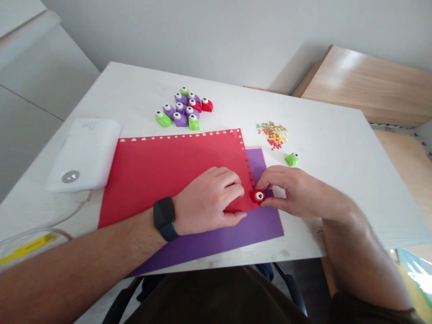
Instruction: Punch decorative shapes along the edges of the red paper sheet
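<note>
My right hand (292,191) pinches a small red craft punch (258,196) between thumb and fingers. The punch has a white button with a dark heart and sits at the right edge of a red paper sheet (162,166), near its lower corner. Small punched shapes line the sheet's top and right edges. My left hand (212,198), with a dark watch on the wrist, rests on the red sheet; its fingers are loosely bent and its thumb is apart, over a purple sheet (216,243). That purple sheet lies beneath the red one and sticks out right and below.
Several green, purple and red punches (180,109) are grouped at the back. A pile of colourful paper cutouts (274,135) lies at the right, beside a lone green punch (292,159). A white device (86,153) with a cable occupies the table's left side.
</note>
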Demonstrator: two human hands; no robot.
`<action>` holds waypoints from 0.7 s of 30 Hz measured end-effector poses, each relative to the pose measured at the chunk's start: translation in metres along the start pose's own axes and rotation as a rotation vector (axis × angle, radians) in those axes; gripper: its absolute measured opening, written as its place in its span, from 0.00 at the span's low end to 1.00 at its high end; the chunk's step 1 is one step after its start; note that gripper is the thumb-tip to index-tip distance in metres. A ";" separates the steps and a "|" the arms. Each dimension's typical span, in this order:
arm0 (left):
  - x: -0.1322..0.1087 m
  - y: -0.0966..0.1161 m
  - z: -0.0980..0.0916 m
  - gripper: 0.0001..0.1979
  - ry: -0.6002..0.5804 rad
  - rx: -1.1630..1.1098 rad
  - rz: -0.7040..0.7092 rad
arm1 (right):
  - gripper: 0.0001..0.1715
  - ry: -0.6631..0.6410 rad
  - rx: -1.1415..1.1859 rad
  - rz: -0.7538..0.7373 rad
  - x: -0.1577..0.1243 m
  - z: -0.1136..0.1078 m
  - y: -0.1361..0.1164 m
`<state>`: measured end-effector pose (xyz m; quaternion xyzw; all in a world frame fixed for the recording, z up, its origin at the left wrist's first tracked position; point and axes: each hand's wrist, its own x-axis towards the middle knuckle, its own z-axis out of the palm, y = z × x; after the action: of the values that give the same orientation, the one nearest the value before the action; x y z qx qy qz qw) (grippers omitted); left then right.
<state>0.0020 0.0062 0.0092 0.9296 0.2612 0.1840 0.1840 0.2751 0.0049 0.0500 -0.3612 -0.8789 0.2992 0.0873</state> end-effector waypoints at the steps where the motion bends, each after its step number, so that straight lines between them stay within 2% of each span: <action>1: 0.000 0.000 0.000 0.13 0.000 -0.001 0.002 | 0.11 0.001 0.000 0.001 0.000 0.000 0.000; 21: -0.001 -0.001 0.001 0.14 -0.002 -0.012 0.012 | 0.13 0.015 -0.006 0.022 -0.003 0.001 0.000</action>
<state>0.0007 0.0060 0.0076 0.9302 0.2544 0.1856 0.1887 0.2769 0.0021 0.0496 -0.3733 -0.8750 0.2948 0.0897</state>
